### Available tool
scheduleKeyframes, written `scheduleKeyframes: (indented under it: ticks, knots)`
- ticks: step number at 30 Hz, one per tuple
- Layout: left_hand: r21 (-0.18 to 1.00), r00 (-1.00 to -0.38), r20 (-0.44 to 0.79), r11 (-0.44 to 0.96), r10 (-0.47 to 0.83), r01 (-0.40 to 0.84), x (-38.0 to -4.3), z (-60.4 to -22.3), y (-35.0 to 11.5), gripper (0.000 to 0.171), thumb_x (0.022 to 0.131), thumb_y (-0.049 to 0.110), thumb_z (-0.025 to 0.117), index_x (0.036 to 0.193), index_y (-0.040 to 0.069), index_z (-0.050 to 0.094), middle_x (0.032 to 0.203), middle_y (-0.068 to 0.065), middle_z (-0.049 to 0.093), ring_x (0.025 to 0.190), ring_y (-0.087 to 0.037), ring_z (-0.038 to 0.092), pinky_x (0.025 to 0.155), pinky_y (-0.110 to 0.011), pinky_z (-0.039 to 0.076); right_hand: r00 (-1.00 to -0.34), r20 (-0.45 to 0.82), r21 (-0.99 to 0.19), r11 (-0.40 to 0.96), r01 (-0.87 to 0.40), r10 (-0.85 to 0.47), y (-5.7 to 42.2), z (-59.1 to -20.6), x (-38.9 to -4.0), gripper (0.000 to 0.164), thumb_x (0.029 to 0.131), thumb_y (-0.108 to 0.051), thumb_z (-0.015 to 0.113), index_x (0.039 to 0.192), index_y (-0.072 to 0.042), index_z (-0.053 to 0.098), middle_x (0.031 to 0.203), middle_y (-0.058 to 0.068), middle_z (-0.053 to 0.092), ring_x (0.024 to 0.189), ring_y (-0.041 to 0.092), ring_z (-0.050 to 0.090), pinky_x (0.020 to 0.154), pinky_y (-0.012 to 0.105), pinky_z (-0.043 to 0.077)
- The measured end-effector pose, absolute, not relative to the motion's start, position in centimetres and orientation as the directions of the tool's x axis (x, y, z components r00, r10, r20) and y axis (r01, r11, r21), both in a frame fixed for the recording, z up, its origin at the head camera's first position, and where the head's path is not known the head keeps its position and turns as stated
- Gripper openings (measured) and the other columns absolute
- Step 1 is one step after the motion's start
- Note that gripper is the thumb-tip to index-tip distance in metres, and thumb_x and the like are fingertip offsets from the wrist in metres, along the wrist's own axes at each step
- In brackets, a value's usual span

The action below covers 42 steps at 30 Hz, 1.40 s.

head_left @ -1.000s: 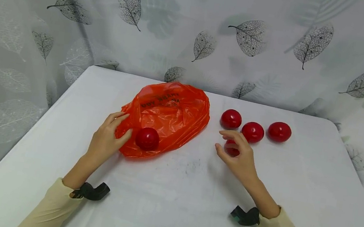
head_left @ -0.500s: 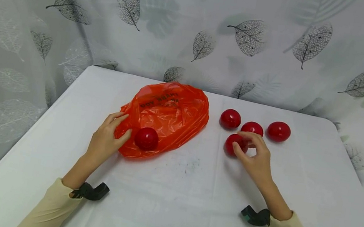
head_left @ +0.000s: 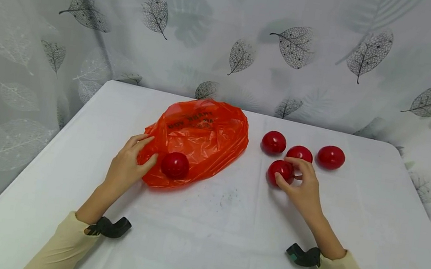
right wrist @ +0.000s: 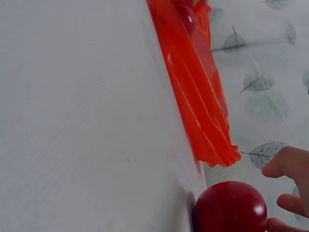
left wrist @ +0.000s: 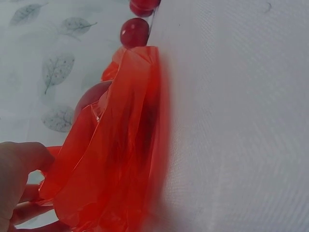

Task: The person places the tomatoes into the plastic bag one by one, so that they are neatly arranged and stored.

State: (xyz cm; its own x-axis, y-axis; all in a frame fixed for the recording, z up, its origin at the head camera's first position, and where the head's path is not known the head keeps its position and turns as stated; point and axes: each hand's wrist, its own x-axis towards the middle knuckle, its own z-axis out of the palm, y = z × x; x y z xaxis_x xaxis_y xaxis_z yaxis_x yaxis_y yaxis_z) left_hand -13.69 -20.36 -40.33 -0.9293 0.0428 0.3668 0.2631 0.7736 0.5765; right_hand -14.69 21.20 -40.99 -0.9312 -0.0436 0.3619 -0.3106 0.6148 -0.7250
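Left hand (head_left: pixel 125 165) grips the orange bag (head_left: pixel 219 139) at its left edge, fingers curled on the film. Bag is left of center; a bagged ball (head_left: pixel 175 164) sits in its near part. Right hand (head_left: pixel 306 192) has fingers curved about the nearest loose ball (head_left: pixel 277 166), on the right; can't tell if it's grasped. Three other balls (head_left: pixel 273 142) sit just beyond, on the white table (head_left: pixel 199 251).

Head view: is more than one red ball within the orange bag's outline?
No, just one red ball shows against the orange bag; the other four red balls lie outside.
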Motion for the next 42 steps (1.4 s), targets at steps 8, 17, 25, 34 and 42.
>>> scheduleKeyframes:
  ticks: [8, 17, 25, 34, 42]
  knots:
    - [0.576, -0.931, 0.364, 0.775, 0.042, 0.260, -13.7, -40.4, -20.4, 0.048, 0.088, 0.015, 0.068, 0.131, -0.004, 0.057, 0.134, -0.021, 0.052, 0.117, -0.041, 0.056, 0.087, -0.056, 0.053, -0.958, 0.281, -0.721, 0.648, -0.246, -0.050, 21.4, -41.5, -14.8, 0.060, 0.077, -0.006, 0.079, 0.130, 0.001, 0.051, 0.126, 0.022, 0.048, 0.112, 0.034, 0.048, 0.081, 0.034, 0.050]
    - [0.570, -0.929, 0.368, 0.780, 0.039, 0.259, -13.6, -40.5, -20.4, 0.047, 0.088, 0.016, 0.068, 0.131, -0.003, 0.058, 0.134, -0.020, 0.052, 0.116, -0.041, 0.057, 0.087, -0.056, 0.053, -0.974, 0.211, -0.734, 0.644, -0.214, -0.082, 21.6, -41.9, -15.1, 0.069, 0.076, -0.005, 0.079, 0.134, 0.003, 0.044, 0.130, 0.026, 0.043, 0.116, 0.039, 0.044, 0.089, 0.058, 0.051]
    - [0.568, -0.927, 0.372, 0.781, 0.039, 0.261, -13.6, -40.4, -20.4, 0.048, 0.088, 0.015, 0.069, 0.131, -0.003, 0.057, 0.134, -0.020, 0.052, 0.117, -0.040, 0.056, 0.088, -0.056, 0.052, -0.971, 0.229, -0.742, 0.633, -0.221, -0.071, 21.6, -41.9, -15.1, 0.068, 0.075, -0.004, 0.079, 0.134, 0.005, 0.044, 0.130, 0.027, 0.043, 0.116, 0.040, 0.045, 0.090, 0.060, 0.050]
    - [0.570, -0.926, 0.375, 0.779, 0.034, 0.260, -13.5, -40.3, -20.5, 0.048, 0.088, 0.015, 0.069, 0.131, -0.003, 0.058, 0.134, -0.020, 0.052, 0.117, -0.040, 0.057, 0.088, -0.056, 0.053, -0.971, 0.237, -0.753, 0.625, -0.207, -0.036, 21.0, -41.7, -15.3, 0.068, 0.077, -0.008, 0.079, 0.134, 0.003, 0.045, 0.131, 0.024, 0.044, 0.114, 0.037, 0.049, 0.082, 0.011, 0.042]
    - [0.577, -0.928, 0.370, 0.772, 0.042, 0.265, -13.6, -40.4, -20.4, 0.047, 0.088, 0.013, 0.068, 0.131, -0.003, 0.058, 0.134, -0.020, 0.052, 0.118, -0.039, 0.056, 0.089, -0.056, 0.052, -0.971, 0.238, -0.765, 0.610, -0.208, -0.032, 20.1, -40.9, -15.7, 0.066, 0.080, -0.013, 0.079, 0.135, 0.000, 0.046, 0.132, 0.022, 0.046, 0.114, 0.036, 0.051, 0.083, 0.018, 0.046]
